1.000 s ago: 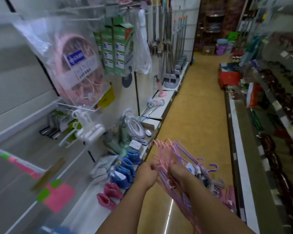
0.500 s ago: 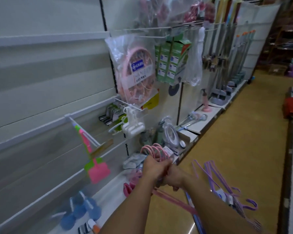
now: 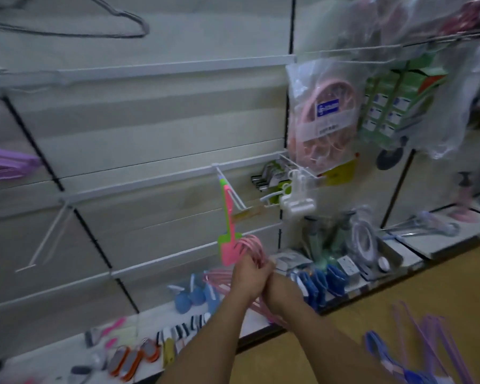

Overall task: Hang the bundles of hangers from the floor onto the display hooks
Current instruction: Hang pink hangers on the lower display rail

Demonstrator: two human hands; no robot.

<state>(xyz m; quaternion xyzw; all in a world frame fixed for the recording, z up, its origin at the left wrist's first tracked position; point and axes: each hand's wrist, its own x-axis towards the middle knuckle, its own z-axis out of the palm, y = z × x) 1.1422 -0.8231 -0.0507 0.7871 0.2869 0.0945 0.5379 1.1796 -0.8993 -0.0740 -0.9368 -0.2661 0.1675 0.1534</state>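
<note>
My left hand (image 3: 247, 277) and my right hand (image 3: 279, 288) are clasped together on a bundle of pink hangers (image 3: 251, 248), whose hook ends stick up above my fingers while the bodies trail down below my wrists. The bundle is held low in front of the white slat wall. A bare white display hook (image 3: 43, 239) sticks out at the left, and a second hook (image 3: 229, 189) above my hands carries a green and pink fly swatter (image 3: 227, 239). More purple and blue hanger bundles (image 3: 416, 347) lie on the floor at the lower right.
Bagged pink drying racks (image 3: 324, 117) and green boxes (image 3: 399, 101) hang at the upper right. The white base shelf (image 3: 150, 325) holds blue slippers, brushes and small packets. Purple hangers (image 3: 3, 164) hang at the far left. Yellow floor runs along the right.
My view has swung left along the wall and moved closer to it. Both hands stay clasped on the pink bundle, which now sits under the fly swatter hook.
</note>
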